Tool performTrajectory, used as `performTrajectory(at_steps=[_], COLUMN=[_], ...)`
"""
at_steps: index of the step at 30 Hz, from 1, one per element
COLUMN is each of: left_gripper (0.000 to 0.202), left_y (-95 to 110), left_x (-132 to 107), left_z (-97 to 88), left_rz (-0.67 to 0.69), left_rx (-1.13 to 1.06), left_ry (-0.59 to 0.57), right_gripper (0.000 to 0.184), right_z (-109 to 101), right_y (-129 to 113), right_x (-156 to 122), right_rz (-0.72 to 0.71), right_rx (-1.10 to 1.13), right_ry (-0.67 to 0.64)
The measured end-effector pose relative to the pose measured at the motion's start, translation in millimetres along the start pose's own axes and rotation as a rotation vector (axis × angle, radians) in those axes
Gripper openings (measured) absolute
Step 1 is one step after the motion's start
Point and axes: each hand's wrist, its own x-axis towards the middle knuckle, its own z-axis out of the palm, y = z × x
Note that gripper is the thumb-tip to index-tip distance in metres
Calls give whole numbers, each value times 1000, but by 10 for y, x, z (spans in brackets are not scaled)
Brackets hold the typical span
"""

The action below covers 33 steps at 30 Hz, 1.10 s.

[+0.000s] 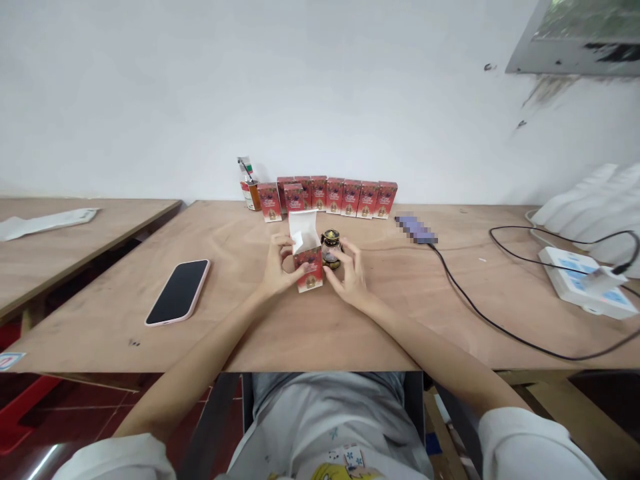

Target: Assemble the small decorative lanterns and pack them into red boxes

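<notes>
My left hand holds a small red carton upright on the table, fingers behind its left side and thumb across the front. The carton's white top flap stands raised. Just right of the carton is a small lantern with a black and gold top and base and a clear middle. My right hand is closed around the lantern's right side, thumb low and fingertips on the clear part. What lies inside the carton is hidden.
Several closed red cartons stand along the wall, beside an amber container. A phone lies at left. At right are a blurred purple device, its black cable, a power strip and white wrapped items.
</notes>
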Motion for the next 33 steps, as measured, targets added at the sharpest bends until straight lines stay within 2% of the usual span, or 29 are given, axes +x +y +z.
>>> performTrajectory(at_steps=[3, 6, 12, 14, 17, 20, 24, 25, 26, 29, 33], left_gripper=[59, 71, 72, 73, 73, 78, 81, 80, 80, 84, 80], left_y=[38, 77, 90, 77, 57, 43, 33, 32, 32, 44, 82], left_x=[48, 85, 39, 12, -14, -11, 41, 57, 72, 102, 110], left_z=[-64, -112, -61, -19, 39, 55, -3, -20, -31, -22, 43], left_rz=[-44, -126, -143, -128, -97, -93, -166, -187, -202, -193, -86], left_rx=[54, 62, 90, 109, 112, 116, 105, 106, 112, 130, 74], left_ry=[-122, -182, -126, -89, -32, -6, -60, -84, -105, -127, -170], right_gripper=[54, 58, 67, 73, 77, 79, 71, 65, 58, 47, 54], right_z=[3, 20, 96, 136, 190, 171, -85, -184, -284, -519, -542], right_y=[74, 177, 355, 406, 464, 469, 353, 296, 226, -54, -483], right_x=[26, 50, 67, 57, 53, 113, 323, 388, 452, 624, 779], right_rz=[150, 238, 375, 452, 574, 657, 692, 685, 684, 693, 713], right_rx=[-2, 55, 340, 406, 467, 525, 648, 716, 805, 1022, 1169], right_ry=[32, -1, -149, -148, -72, 68, 319, 331, 312, 129, -118])
